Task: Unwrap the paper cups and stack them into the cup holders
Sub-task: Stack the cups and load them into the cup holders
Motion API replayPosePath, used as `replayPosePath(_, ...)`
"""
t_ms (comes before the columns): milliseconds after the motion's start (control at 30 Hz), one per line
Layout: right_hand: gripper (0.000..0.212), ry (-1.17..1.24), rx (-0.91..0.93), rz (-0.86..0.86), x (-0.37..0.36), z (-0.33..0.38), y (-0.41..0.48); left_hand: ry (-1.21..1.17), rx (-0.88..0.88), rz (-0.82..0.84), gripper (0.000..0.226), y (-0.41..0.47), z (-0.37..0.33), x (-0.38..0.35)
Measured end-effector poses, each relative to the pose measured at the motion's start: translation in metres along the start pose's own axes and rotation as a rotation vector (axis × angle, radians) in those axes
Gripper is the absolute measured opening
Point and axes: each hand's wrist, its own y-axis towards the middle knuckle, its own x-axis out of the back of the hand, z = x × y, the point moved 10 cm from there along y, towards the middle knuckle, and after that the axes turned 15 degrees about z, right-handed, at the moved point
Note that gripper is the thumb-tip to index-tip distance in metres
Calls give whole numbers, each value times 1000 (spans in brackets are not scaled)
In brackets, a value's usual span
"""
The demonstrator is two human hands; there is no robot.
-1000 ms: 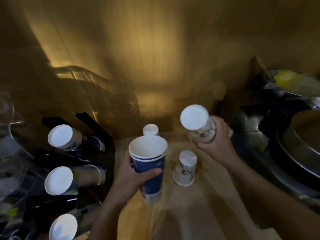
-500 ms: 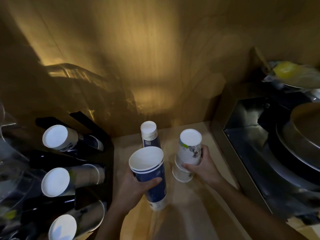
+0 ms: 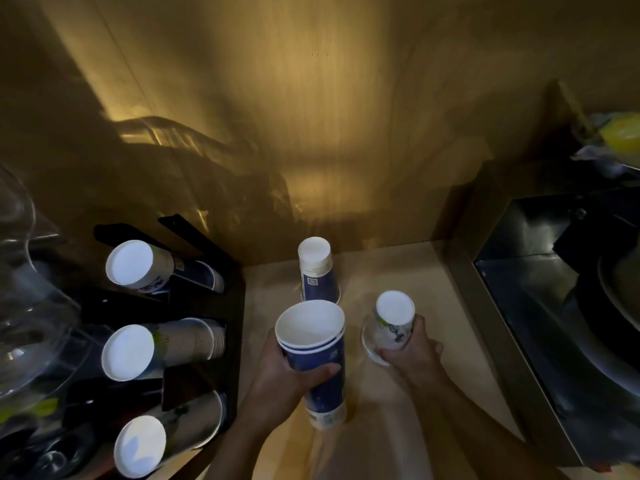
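The left hand (image 3: 294, 372) is closed around a blue stack (image 3: 317, 362) of nested cups, mouth up and tilted toward the camera. At least two rims show at the mouth; the full count cannot be read. The thumb crosses the front of the stack and the fingers wrap behind. This grip appears intended to keep the stack together while the right hand works.

The right hand (image 3: 410, 353) is closed around a white stack (image 3: 391, 323), mouth down, with its rim on or just above the counter (image 3: 398, 438); contact cannot be confirmed. The fingers curl around the lower wall. How many cups it contains cannot be told.

A third stack, the rear stack (image 3: 317, 271), stands mouth down on the counter, behind the other two and apart from both hands. Total loose stacks: three.

The holder (image 3: 194, 306), a black rack, stands to the left of the counter. It has three slots visible, each loaded with a stack lying with its base toward the camera: top slot stack (image 3: 138, 266), middle slot stack (image 3: 138, 351), bottom slot stack (image 3: 149, 445). Total in the holder: three stacks.

No wrapping is visible on any stack. Judgement: unwrapping appears complete for these; the remaining work is loading the loose stacks into the holder.
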Motion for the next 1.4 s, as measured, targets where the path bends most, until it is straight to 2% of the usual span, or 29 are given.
replayPosePath(133,77,-24,10,201,0,11,4,-23,6,35,88,9,-2,-5)
replayPosePath(200,84,-29,57,278,9,22,4,-24,-18,23,87,14,-8,-5)
replayPosePath(267,85,-132,105,308,23,40,-1,-50,-51,3,84,18,-15,-3)
replayPosePath(367,83,-284,209,302,45,73,-10,-106,-98,4,82,23,-27,-2)
replayPosePath(533,79,-427,363,169,77,133,-35,-279,-132,-64,83,25,-37,6)
replayPosePath(600,80,-448,471,192,71,159,-48,-341,-156,-61,75,26,-40,9)
replayPosePath(667,86,-474,552,279,52,180,-59,-385,-167,-54,59,26,-42,14)
replayPosePath(733,90,-541,609,372,26,195,-65,-429,-171,-67,54,26,-46,20)
replayPosePath(900,96,-647,874,442,-22,235,-88,-635,-161,-98,82,24,-57,38)
replayPosePath(1000,86,-607,1075,394,-34,264,-108,-664,-198,-82,77,15,-72,52)
replayPosePath(1100,80,-565,1168,326,-45,292,-116,-508,-281,-121,63,-3,-96,72)
replayPosePath(1167,84,-509,1182,326,-54,307,-116,-396,-288,-167,64,-18,-107,85)
replayPosePath(1300,86,-331,1231,391,-67,336,-124,-372,-318,-237,78,-49,-128,108)
replayPosePath(1400,85,-165,1272,528,-81,356,-134,-236,-329,-378,74,-78,-140,133)
